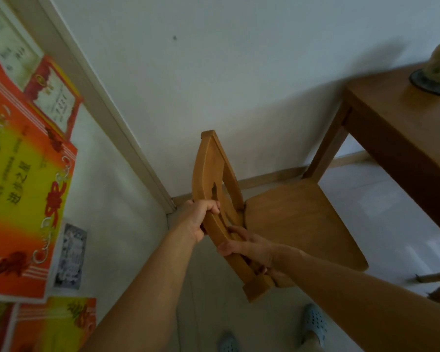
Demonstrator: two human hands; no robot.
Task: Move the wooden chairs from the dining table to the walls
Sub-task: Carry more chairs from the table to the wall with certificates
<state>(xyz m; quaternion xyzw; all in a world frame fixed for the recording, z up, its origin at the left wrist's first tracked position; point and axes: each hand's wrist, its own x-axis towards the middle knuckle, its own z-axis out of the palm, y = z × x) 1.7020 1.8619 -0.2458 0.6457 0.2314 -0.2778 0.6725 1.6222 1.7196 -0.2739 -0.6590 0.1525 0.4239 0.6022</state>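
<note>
Your left hand and right hand both clenched on wooden chair backrest rail; seat beyond hands, beside wall, near table. Likely rigid, moderately heavy, smooth; keep hold on rail.
</note>
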